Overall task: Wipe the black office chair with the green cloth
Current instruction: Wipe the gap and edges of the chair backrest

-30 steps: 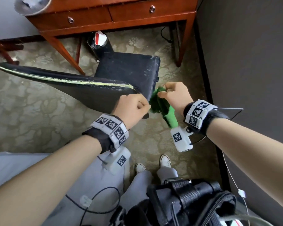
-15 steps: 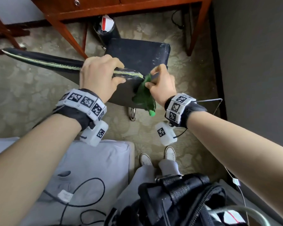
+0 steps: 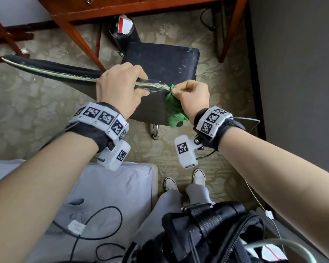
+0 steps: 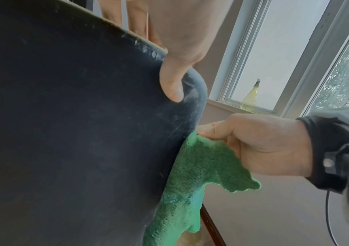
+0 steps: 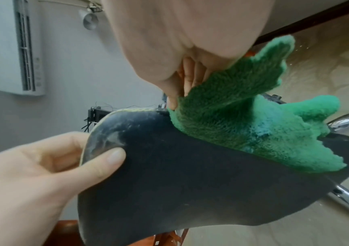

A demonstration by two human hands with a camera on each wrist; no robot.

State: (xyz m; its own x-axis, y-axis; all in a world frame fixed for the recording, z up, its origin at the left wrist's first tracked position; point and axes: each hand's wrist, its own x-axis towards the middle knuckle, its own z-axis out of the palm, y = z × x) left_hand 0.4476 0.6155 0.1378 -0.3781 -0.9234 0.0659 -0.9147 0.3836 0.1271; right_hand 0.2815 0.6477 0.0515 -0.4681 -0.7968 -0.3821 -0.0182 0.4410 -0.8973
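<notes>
The black office chair [image 3: 160, 61] stands below me, its worn backrest edge [image 3: 65, 74] running left to right in the head view. My left hand [image 3: 122, 88] grips the top of the backrest near its right corner, thumb on the near face [image 4: 173, 83]. My right hand [image 3: 190, 93] pinches the green cloth [image 3: 174, 111] and holds it against the backrest's right corner. The cloth [image 5: 243, 119] hangs down over the backrest's [image 5: 190, 183] side edge, and it drapes below the right hand [image 4: 264, 146] in the left wrist view as well [image 4: 190, 183].
A wooden desk [image 3: 122, 8] with drawers stands beyond the chair, a black bin [image 3: 123, 33] beneath it. A dark wall [image 3: 296, 73] closes the right side. A white cushion with cables [image 3: 106, 196] lies at my lower left. The chair's chrome base [image 3: 154, 130] shows under the backrest.
My left hand moved from beside the cloth up onto the backrest's top edge and took hold. The right hand carried the cloth up along the side edge to the corner.
</notes>
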